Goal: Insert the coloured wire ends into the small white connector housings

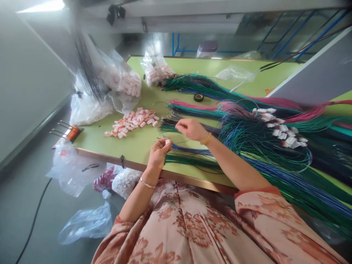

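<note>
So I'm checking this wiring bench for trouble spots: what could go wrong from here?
The left hand pinches a small white plastic connector close to the green table's near edge; a slip could drop it to the floor. The right hand draws a thin dark wire over dense bundles of green and blue wires, so it may snag or tangle.

Small white connector (167, 142) pinched upright above table edge; thin dark wire (180, 141) beside it.
</note>
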The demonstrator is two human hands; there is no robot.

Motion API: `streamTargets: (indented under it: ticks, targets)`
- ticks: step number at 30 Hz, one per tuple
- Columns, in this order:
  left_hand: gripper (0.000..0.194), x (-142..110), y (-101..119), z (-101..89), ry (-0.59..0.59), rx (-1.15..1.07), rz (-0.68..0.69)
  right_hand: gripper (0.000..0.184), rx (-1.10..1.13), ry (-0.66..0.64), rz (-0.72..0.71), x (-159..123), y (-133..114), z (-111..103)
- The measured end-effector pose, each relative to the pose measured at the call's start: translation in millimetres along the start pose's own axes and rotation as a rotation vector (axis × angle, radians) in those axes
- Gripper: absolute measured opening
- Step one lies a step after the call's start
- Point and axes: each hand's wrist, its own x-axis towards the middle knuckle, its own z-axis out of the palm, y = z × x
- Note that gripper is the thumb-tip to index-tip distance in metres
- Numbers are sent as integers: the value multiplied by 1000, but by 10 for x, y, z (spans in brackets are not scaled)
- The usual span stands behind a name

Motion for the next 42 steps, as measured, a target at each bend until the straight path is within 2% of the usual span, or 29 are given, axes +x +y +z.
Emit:
streamTargets:
  ticks: [3,7,13,18,22,27,30,36,42]
  targets:
    - [41,41,-29,-29,3,-11,-16,19,-188,44,152,295,266,-44]
    - [40,62,-67,-81,1,-25,-28,18,-352,-17,252,519,472,90]
    - [43,48,-49,-85,-13,-20,-54,19,-416,-98,210,551,525,184]
    - [43,43,-39,-76,-22,-18,-66,27,-527,-62,92,482,478,137]
    - [42,46,-47,-80,-17,-11,-68,21,-376,-17,66,503,366,127]
    - [38,36,-48,-83,-25,-21,-62,12,-38,67,-96,582,124,199]
    - [36,27,-42,-74,-44,-44,-36,13,163,81,-132,538,-22,225]
    - [31,19,-2,-3,-73,-117,-4,14,440,6,-8,180,-148,186]
    - [28,32,16,45,-91,-130,-47,14,487,26,72,-178,-195,201]
